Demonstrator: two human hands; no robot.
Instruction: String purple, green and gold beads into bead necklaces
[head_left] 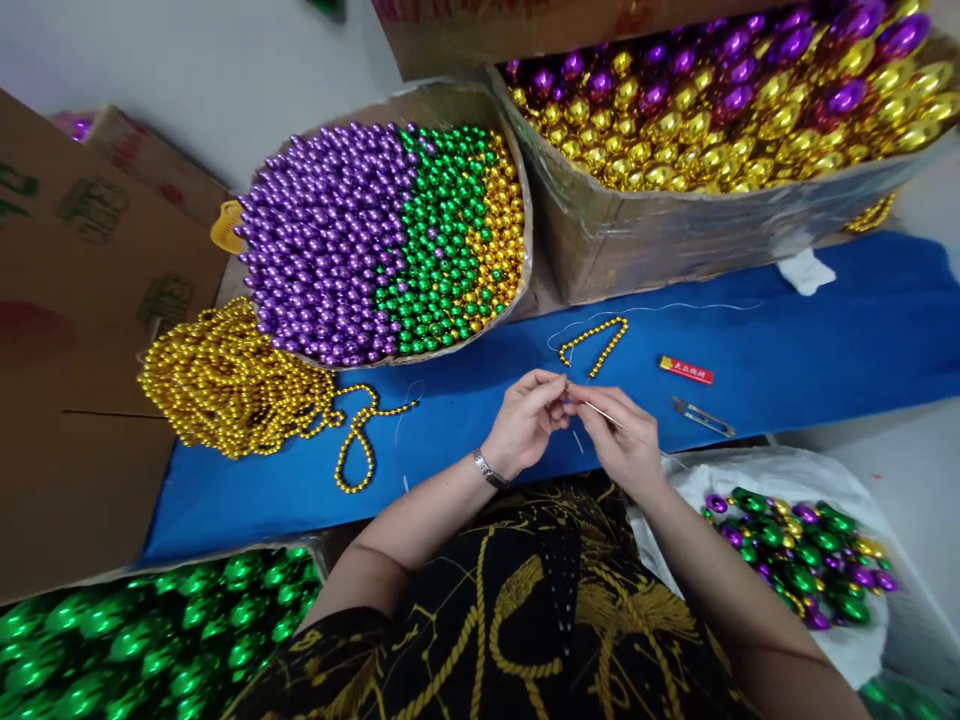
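My left hand (525,425) and my right hand (621,438) meet above the blue cloth, fingertips nearly touching. Fingers of the left are pinched together, and what lies in them is too small to make out. A thin needle (602,413) slants across the fingers of the right hand, which grips it. Just beyond the hands lies a short strand of gold beads (613,340), bent into an angle. White thread (679,307) trails from near this strand to the right. To the right of my hands are a red lighter (688,371) and metal thread snips (703,416).
Behind the blue cloth (825,340) stand a box of purple, green and gold beads (330,240) and a box of larger beads (675,140). Gold bead strands (232,385) are heaped at left. A white bag (847,640) of mixed beads and green beads (150,640) flank me.
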